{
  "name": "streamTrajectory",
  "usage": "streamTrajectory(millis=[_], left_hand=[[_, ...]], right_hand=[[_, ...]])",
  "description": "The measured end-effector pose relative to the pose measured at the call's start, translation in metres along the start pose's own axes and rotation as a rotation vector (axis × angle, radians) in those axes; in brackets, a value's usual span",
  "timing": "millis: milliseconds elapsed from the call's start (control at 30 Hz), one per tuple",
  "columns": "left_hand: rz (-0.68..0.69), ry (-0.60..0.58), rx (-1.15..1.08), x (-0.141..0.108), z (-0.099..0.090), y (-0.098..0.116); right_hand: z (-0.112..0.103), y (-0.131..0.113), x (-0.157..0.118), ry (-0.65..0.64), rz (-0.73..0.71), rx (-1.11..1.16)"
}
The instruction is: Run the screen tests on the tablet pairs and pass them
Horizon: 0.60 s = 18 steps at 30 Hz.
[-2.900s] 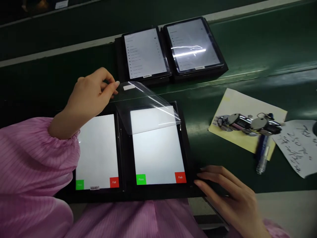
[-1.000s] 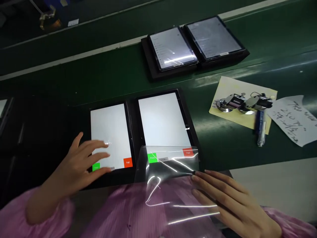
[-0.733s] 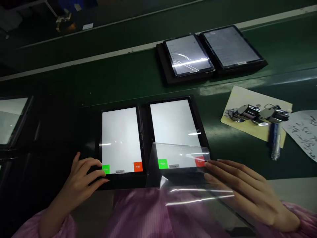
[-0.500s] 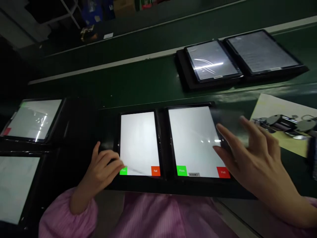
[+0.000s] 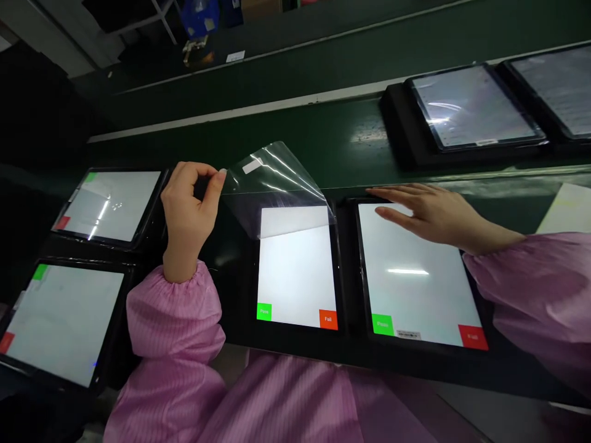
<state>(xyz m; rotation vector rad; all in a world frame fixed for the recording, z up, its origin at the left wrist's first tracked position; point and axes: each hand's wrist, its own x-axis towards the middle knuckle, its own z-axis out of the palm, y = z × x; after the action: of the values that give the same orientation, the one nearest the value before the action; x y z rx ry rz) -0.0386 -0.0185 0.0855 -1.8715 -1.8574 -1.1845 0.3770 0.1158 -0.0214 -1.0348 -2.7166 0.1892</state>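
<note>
Left hand (image 5: pixel 189 206) pinched shut on clear film (image 5: pixel 272 175), lifted over middle tablet (image 5: pixel 295 264), right hand (image 5: pixel 431 215) open above next tablet (image 5: pixel 415 283), further tablets (image 5: pixel 108 206) alongside, green belt (image 5: pixel 277 135) behind

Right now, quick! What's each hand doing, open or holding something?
Left hand: closed in a pinch, holding a clear plastic film by its edge.
Right hand: open, fingers spread over a tablet, holding nothing.

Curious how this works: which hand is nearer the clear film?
Left. The left hand pinches the clear film; the right hand is apart, over the next tablet.
</note>
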Motion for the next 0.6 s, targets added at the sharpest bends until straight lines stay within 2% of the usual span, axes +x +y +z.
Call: streamTrajectory(millis=[67,133,200,267,333,400,467,600], left_hand=[[-0.027,0.018,-0.01,-0.01,-0.007,0.005],[-0.054,0.028,0.0,-0.019,-0.015,0.009],[-0.087,0.023,0.025,-0.027,-0.021,0.012],[-0.119,0.031,0.048,-0.034,-0.026,0.014],[-0.138,0.065,0.062,-0.039,-0.029,0.014],[-0.15,0.075,0.066,-0.042,-0.03,0.012],[-0.164,0.044,0.046,-0.045,-0.031,0.01],[-0.181,0.052,0.01,-0.052,-0.032,0.01]], right_hand=[[-0.001,-0.003,-0.004,0.003,0.037,0.009],[-0.003,-0.02,-0.01,0.051,0.037,-0.005],[-0.01,-0.048,-0.017,0.145,-0.011,-0.05],[-0.019,-0.083,-0.024,0.256,-0.123,-0.128],[-0.028,-0.119,-0.031,0.314,-0.237,-0.185],[-0.03,-0.148,-0.036,0.285,-0.302,-0.169],[-0.026,-0.164,-0.037,0.23,-0.336,-0.126],[-0.011,-0.168,-0.026,0.207,-0.334,-0.116]])
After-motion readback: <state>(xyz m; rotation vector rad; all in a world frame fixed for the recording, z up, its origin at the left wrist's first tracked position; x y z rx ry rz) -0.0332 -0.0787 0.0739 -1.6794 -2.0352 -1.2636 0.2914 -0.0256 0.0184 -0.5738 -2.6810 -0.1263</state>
